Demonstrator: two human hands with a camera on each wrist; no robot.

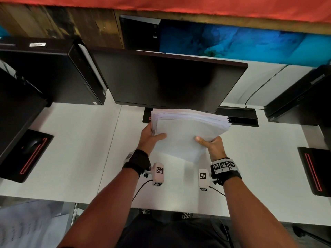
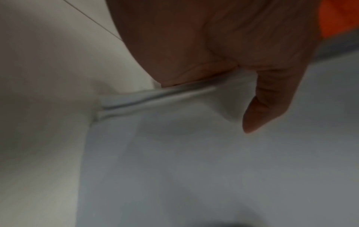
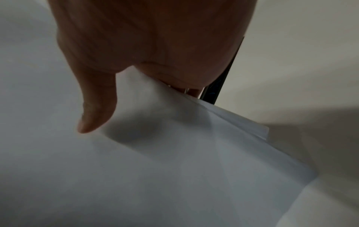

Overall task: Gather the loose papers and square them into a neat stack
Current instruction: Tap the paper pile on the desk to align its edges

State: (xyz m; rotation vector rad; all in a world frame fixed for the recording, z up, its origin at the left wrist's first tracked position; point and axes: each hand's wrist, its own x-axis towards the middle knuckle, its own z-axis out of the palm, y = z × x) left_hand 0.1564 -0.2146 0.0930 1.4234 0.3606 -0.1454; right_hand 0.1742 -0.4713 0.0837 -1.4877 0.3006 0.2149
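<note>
A thick stack of white papers (image 1: 186,129) is held above the white desk (image 1: 75,144), in front of the monitor. Its far edges are fanned and uneven. My left hand (image 1: 152,136) grips the stack's left edge, thumb lying on top and fingers hidden underneath. My right hand (image 1: 208,143) grips the right near edge the same way. In the left wrist view the left hand's thumb (image 2: 258,116) presses on the papers (image 2: 194,161), whose layered edges show. In the right wrist view the right thumb (image 3: 95,110) lies on the top sheet (image 3: 174,161).
A dark monitor (image 1: 172,81) stands just behind the papers on its base. Black computer cases sit at the left (image 1: 52,72) and right (image 1: 300,97). A mouse (image 1: 32,144) on a black pad lies at the far left; another black pad (image 1: 315,170) at the right.
</note>
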